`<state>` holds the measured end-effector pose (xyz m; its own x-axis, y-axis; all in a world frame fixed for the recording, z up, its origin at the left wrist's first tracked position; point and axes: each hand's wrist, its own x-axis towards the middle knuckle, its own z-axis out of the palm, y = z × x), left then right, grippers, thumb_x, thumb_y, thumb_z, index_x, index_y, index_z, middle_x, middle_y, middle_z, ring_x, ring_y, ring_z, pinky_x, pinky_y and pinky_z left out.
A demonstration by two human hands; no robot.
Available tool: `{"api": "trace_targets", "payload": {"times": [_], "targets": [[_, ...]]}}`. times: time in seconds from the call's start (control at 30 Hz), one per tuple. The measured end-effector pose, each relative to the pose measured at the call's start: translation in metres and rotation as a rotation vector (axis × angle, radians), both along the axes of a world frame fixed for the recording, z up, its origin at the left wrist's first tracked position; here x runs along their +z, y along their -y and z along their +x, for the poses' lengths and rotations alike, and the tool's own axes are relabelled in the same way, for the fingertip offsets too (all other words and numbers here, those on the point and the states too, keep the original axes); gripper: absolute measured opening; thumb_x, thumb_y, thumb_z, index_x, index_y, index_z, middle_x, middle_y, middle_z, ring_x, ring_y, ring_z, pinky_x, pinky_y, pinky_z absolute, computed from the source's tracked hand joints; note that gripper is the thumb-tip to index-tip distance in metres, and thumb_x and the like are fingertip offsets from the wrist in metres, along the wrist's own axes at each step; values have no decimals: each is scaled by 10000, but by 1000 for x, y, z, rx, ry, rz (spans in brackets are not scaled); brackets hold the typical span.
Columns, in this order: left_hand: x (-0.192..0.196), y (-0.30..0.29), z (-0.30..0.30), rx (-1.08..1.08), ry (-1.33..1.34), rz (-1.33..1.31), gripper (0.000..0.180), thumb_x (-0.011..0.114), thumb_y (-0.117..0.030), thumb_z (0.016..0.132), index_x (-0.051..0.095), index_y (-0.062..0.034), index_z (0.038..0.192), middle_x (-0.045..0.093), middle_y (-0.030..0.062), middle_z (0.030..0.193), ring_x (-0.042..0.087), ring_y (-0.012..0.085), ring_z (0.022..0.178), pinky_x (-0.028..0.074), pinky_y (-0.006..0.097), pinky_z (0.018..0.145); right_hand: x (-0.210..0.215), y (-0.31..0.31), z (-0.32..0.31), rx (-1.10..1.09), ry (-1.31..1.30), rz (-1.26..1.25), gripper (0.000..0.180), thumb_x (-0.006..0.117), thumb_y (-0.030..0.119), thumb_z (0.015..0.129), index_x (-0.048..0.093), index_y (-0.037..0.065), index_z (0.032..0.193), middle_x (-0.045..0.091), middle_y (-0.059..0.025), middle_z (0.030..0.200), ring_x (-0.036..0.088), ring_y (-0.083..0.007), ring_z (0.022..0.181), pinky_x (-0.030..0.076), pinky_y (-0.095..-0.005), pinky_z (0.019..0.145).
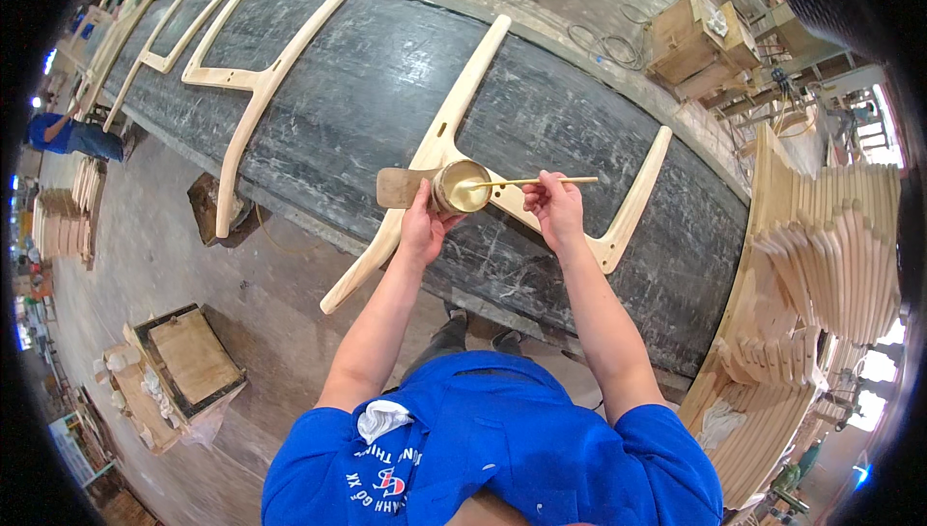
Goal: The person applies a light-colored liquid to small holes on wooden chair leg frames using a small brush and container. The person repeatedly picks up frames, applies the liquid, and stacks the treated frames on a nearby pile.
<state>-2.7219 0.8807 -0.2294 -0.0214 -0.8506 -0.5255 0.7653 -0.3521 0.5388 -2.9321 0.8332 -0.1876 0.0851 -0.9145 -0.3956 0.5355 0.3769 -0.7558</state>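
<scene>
Held over the dark counter (367, 92), a small glue pot (462, 186) is clamped in the left hand (422, 227); a thin stick (541, 180) is pinched by right hand (555, 209) fingers, dipping. Glue seemingly must next be spread onto the wooden frame piece (454, 111) below.

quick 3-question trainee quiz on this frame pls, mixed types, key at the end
1. True or false: the left hand holds a round container with yellowish liquid above the wooden frame part.
2. What does the right hand hold?
A. a thin stick
B. a hammer
C. a rag
3. Where does the stick's tip rest: inside the container or on the dark workbench?

Key:
1. True
2. A
3. Inside the container
</scene>
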Motion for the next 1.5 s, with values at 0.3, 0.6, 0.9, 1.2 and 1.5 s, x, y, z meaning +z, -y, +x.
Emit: {"api": "trace_targets", "payload": {"times": [0.3,0.6,0.9,1.2,1.5], "targets": [[-6,-11,-29,116,-46,-33,401,416,-411,956,483,-115,1219,571,36,1139,565,174,1011,462,377,884,-9,-25,-27,-73,110,57,54,562,111,882,556,59,895,633,-96,797,606,-153,676,508,-288,602],[-30,-3,-54,181,-121,57,409,390,-394,966,458,-103,1245,551,62,1183,560,209,1042,454,414,924,-26,-15,-36,-113,32,88,148,578,213,901,509,98,838,618,-87,738,593,-145,607,499,-275,529],[-63,-55,3,347,-115,109,463,393,-385,964,384,-93,1323,436,90,1319,441,264,1196,377,451,1014,-7,16,-19,287,-947,-696,182,586,147,875,498,12,790,558,-75,593,553,-150,533,427,-294,509],[-69,-94,6,352,-139,90,494,413,-407,955,402,-62,1309,455,112,1298,465,256,1172,383,429,1009,-17,20,-2,440,-1118,-833,173,605,142,847,492,25,789,524,-154,616,533,-294,545,426,-356,526],[-69,-98,-1,383,-130,116,489,408,-407,956,419,-53,1293,487,112,1265,475,264,1158,390,430,1007,-14,33,-13,405,-1061,-786,145,597,137,860,520,28,802,509,-105,582,488,-185,515,410,-312,516]]}}
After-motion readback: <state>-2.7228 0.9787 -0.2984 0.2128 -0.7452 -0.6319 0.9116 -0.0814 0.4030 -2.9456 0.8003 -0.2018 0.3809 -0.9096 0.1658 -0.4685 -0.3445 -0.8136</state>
